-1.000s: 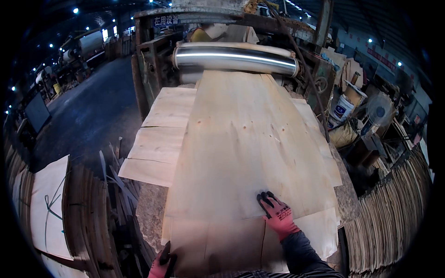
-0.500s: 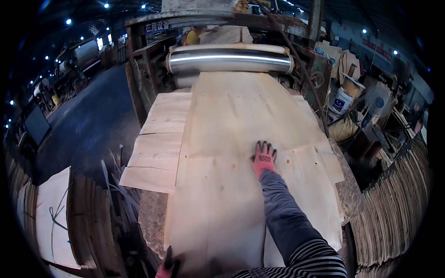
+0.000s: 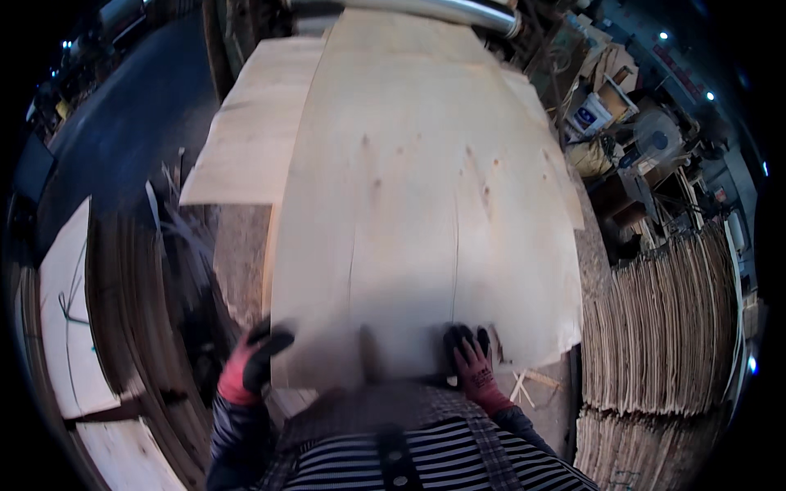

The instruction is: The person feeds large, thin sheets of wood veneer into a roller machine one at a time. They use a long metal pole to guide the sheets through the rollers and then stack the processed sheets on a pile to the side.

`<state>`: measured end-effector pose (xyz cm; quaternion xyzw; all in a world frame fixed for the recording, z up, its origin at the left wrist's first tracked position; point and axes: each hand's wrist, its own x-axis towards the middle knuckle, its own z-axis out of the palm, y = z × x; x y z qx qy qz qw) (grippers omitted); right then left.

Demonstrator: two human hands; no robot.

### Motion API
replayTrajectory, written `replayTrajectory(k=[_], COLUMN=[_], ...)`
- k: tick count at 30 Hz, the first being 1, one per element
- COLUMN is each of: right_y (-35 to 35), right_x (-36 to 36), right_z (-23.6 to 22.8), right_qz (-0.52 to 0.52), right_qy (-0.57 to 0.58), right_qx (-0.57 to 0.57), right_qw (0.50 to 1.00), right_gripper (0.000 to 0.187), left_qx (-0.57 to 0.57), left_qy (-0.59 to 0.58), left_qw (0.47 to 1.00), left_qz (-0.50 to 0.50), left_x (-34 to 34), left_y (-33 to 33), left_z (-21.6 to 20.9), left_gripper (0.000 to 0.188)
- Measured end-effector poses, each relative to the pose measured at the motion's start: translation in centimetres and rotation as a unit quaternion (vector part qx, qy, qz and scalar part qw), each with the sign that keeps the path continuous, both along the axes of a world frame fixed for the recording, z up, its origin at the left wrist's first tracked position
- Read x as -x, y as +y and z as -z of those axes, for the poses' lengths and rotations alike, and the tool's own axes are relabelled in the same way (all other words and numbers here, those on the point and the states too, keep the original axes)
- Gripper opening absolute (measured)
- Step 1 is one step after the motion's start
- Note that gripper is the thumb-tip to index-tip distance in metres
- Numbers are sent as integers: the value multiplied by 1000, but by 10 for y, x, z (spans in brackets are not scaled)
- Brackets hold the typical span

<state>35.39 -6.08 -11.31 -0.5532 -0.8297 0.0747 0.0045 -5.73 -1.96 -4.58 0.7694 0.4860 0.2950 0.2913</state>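
Observation:
A wide, pale wood veneer sheet (image 3: 401, 213) stretches away from me toward a shiny metal roller (image 3: 458, 10) at the far end. My left hand (image 3: 252, 364), in a pink glove with black fingers, is at the sheet's near left corner, slightly blurred, its fingers apart. Near the front edge, right of the middle, my right hand (image 3: 475, 368) wears a matching glove and rests with fingers spread on the wood. Two long, thin lines run lengthwise along the sheet's near half. Other pale veneer (image 3: 262, 123) sticks out from beneath its left side.
Stacks of veneer stand on the right (image 3: 671, 327) and on the left (image 3: 123, 303). Thin wood scraps (image 3: 528, 385) lie by the near right corner. Farther right are a white bucket (image 3: 591, 114) and a round fan (image 3: 657, 137). A dark floor (image 3: 139, 106) extends at the far left.
My right hand has come back from the sheet's middle to its near edge. My left hand has moved up along the left edge. The view has tilted down, and the roller is mostly cut off.

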Motion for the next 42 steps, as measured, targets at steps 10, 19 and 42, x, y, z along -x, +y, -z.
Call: replayTrajectory(k=[10,19,42], right_y=[8,23,384], right_x=[24,15,72], right_z=[-105,-110,-57], right_qz=[137,-78,65], right_qy=[317,121,131], right_qx=[-243,-171,-244], right_qw=[906,975,959], right_gripper=[52,58,57], left_qx=[-230,-41,5], left_qy=[-215,152,-29], left_qw=[949,983,971], left_qz=[-10,-92,-235], left_x=[-3,-11,-38], left_y=[44,-49,-9], left_z=[-105,103,82], left_gripper=[39,48,49])
